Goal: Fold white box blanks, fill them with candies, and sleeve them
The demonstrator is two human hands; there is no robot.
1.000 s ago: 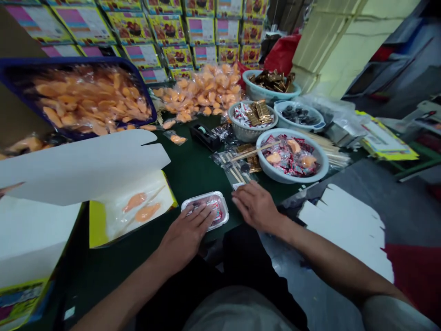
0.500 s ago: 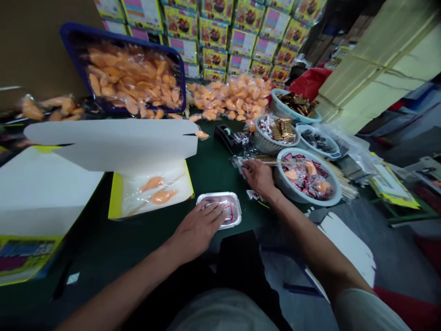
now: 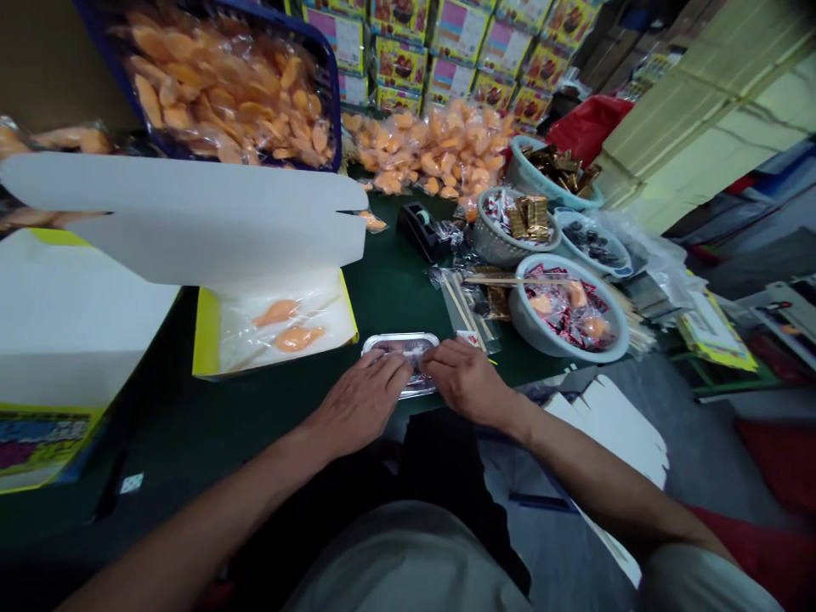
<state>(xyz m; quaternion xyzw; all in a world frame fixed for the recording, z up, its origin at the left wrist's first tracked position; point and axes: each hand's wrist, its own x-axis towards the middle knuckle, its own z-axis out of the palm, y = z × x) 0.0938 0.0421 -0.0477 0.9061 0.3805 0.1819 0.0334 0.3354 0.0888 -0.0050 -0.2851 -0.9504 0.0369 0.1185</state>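
Note:
A small foil tray (image 3: 403,342) sits on the green table in front of me, with small packets partly visible inside. My left hand (image 3: 366,393) lies across the tray's left side, its fingers stretched out flat over the contents. At the right side of the tray is my right hand (image 3: 470,381), fingers bent and pressed together; what they pinch, if anything, is hidden. Just beyond the right hand lies a clear bag with wooden sticks (image 3: 464,306). To the left stands an open yellow-edged box (image 3: 207,336) holding wrapped orange pieces on sticks (image 3: 298,338).
A pale blue bowl (image 3: 561,347) of red packets stands at right, with more bowls behind it. A black tape dispenser (image 3: 421,231) is beyond the tray. Farther back are a blue basket (image 3: 332,102), a heap of wrapped orange pieces (image 3: 433,153) and stacked printed boxes (image 3: 399,64).
My right hand has come back from the bag of sticks to the foil tray, beside my left hand. The left hand stays on the tray. The view has tilted slightly down.

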